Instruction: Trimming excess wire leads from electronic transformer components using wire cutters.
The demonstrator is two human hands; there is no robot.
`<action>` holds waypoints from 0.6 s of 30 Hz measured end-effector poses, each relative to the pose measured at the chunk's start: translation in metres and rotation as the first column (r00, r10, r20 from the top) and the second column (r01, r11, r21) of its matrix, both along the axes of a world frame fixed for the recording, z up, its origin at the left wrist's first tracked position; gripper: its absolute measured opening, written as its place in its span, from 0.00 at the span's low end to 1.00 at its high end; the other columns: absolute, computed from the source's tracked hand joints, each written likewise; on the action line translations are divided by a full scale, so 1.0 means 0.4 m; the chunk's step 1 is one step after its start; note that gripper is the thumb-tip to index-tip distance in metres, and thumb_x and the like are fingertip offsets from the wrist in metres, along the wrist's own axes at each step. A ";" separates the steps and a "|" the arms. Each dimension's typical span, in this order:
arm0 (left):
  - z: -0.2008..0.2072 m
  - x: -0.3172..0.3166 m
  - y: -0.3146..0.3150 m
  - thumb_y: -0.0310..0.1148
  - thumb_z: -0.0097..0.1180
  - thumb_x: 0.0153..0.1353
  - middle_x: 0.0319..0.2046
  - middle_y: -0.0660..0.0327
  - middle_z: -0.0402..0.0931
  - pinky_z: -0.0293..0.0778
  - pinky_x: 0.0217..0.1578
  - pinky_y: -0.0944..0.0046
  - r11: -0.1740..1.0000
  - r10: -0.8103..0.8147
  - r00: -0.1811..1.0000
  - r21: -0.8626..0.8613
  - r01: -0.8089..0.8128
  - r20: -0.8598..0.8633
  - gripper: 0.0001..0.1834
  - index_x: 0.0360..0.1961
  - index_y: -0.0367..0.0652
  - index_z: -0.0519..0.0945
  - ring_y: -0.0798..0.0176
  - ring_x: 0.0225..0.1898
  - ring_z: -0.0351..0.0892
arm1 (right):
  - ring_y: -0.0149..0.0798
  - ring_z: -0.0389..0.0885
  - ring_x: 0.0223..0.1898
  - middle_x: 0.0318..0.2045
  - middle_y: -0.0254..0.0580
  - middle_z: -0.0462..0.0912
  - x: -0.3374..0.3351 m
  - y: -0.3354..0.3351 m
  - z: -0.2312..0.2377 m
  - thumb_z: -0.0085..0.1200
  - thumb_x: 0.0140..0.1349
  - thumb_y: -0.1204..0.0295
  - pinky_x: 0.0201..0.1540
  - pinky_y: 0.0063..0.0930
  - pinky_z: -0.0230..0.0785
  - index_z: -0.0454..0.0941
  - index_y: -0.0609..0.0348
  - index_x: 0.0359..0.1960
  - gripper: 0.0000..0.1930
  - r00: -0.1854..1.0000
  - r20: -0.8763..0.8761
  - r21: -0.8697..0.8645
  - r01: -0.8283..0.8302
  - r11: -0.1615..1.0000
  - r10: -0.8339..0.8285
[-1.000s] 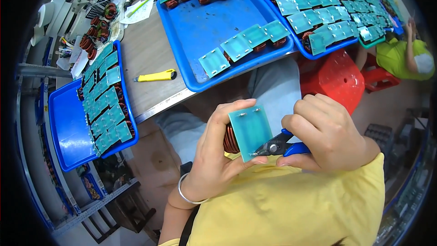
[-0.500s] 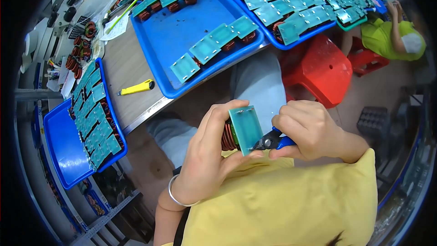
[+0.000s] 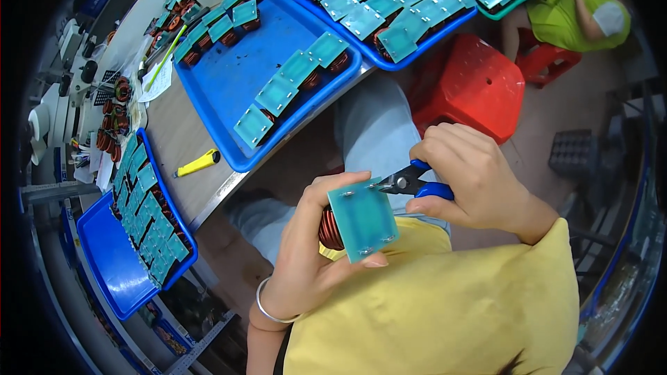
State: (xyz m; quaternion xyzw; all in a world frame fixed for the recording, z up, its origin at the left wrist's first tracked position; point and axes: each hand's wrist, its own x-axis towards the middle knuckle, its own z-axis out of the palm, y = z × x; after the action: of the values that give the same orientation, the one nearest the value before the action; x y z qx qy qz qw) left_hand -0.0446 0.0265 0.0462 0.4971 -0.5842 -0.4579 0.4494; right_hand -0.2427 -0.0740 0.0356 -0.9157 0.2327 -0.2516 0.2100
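My left hand (image 3: 300,250), with a bangle at its wrist, grips a coil board: a square green circuit board (image 3: 363,219) with a copper-wound coil (image 3: 331,230) under it. The thumb and fingers hold the board by its edges, its soldered face turned up toward me. My right hand (image 3: 476,177) is wrapped round the blue handles of small side cutters (image 3: 406,182). Their jaw tips meet a pin at the board's upper edge; whether the jaws are fully closed on it is too small to tell. Two other shiny pin spots show along the lower edge.
Ahead on the table, a blue tray (image 3: 240,73) carries several coil boards along its sides. Another blue tray (image 3: 392,64) beyond it is packed with boards, and one (image 3: 104,257) stands at the left. A yellow utility knife (image 3: 197,163) lies near the table edge. Red stools (image 3: 479,90) and a seated person (image 3: 583,21) are at right.
The cutters have moved from the board's lower corner to its upper edge, their handles now further apart. My left hand has tilted the board face more toward me. The whole view has shifted slightly.
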 end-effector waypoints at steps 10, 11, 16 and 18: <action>-0.014 0.008 -0.002 0.36 0.70 0.38 0.45 0.53 0.69 0.66 0.46 0.62 0.996 0.029 0.995 -0.086 -0.021 0.094 0.38 0.51 0.37 0.67 0.54 0.46 0.70 | 0.45 0.67 0.23 0.22 0.43 0.66 0.014 -0.010 0.013 0.56 0.48 0.51 0.26 0.33 0.61 0.69 0.62 0.31 0.24 0.999 -0.029 -0.021 -0.026 0.999 0.025; -0.016 0.008 -0.002 0.35 0.70 0.38 0.45 0.52 0.69 0.66 0.46 0.61 0.995 0.035 0.996 -0.091 -0.027 0.087 0.37 0.51 0.37 0.67 0.54 0.46 0.69 | 0.45 0.67 0.23 0.22 0.43 0.66 0.015 -0.011 0.012 0.56 0.48 0.51 0.26 0.33 0.61 0.69 0.62 0.31 0.24 0.999 -0.030 -0.017 -0.027 0.999 0.026; -0.008 0.011 -0.013 0.34 0.70 0.37 0.45 0.52 0.70 0.66 0.47 0.60 0.988 0.027 0.987 -0.155 -0.002 0.158 0.38 0.51 0.35 0.67 0.53 0.47 0.69 | 0.45 0.66 0.23 0.22 0.42 0.64 0.015 -0.015 0.015 0.55 0.48 0.50 0.26 0.34 0.60 0.68 0.62 0.30 0.24 0.997 -0.064 -0.037 -0.042 0.998 0.040; -0.005 0.011 -0.014 0.32 0.70 0.37 0.45 0.52 0.70 0.66 0.47 0.60 0.981 0.031 0.975 -0.191 0.012 0.220 0.38 0.51 0.35 0.68 0.52 0.47 0.70 | 0.42 0.68 0.25 0.22 0.40 0.66 0.015 -0.016 0.031 0.57 0.48 0.52 0.28 0.32 0.62 0.69 0.60 0.30 0.22 0.994 -0.104 -0.050 -0.036 0.998 0.031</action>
State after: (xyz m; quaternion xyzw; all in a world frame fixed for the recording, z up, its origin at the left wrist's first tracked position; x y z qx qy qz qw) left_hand -0.0404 0.0209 0.0443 0.5025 -0.6696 -0.3390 0.4292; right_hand -0.2365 -0.0806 0.0482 -0.9364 0.2214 -0.2062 0.1780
